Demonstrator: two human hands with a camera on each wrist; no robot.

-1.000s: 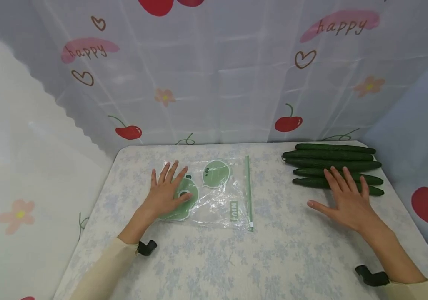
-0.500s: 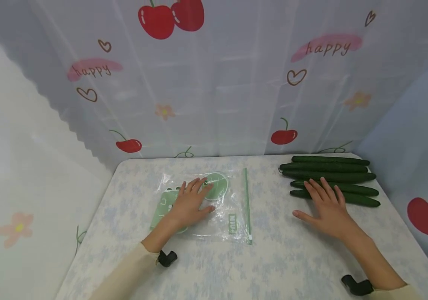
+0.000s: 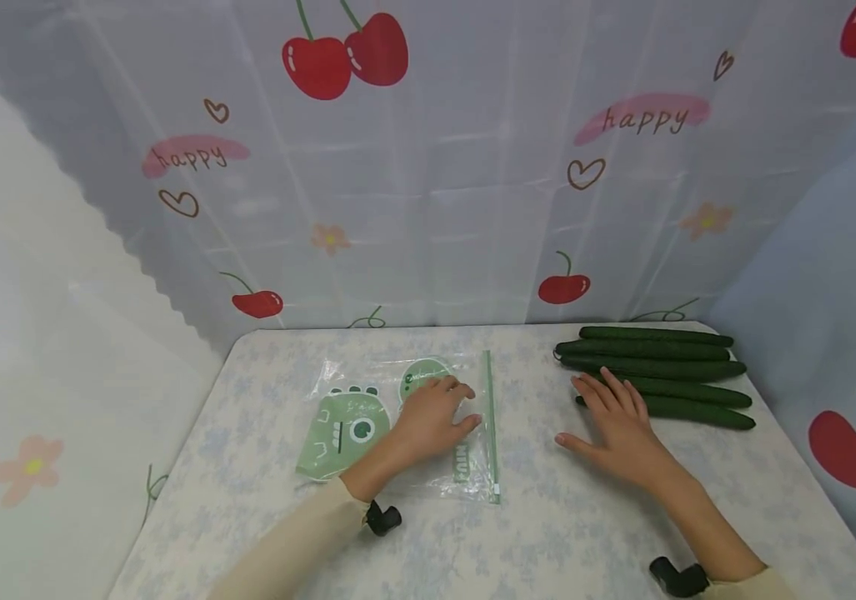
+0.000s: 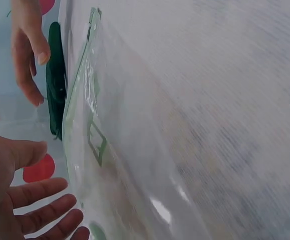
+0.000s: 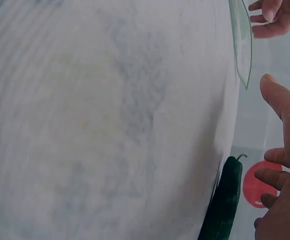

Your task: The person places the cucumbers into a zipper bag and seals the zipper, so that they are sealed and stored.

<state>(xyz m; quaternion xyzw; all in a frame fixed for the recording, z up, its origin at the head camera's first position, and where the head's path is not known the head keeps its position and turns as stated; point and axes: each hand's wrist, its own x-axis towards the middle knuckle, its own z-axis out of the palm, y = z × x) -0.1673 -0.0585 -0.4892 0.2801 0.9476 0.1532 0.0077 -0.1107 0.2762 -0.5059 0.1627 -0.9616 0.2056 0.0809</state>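
Plastic and thin, the zip bag (image 3: 364,417) lies left of the cucumbers (image 3: 668,370) on the desk (image 3: 533,542) and might crumple if the left hand (image 3: 430,422), empty and loose-fingered like the right hand (image 3: 618,437), drags its film.

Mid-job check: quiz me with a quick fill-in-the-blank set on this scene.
In the head view, the hand over the clear, green-printed plastic zip bag is the person's ____ one.
The long, dark-green cucumbers number ____.
The straight plastic zip strip along the bag's edge is coloured ____.

Missing words: left; five; green.
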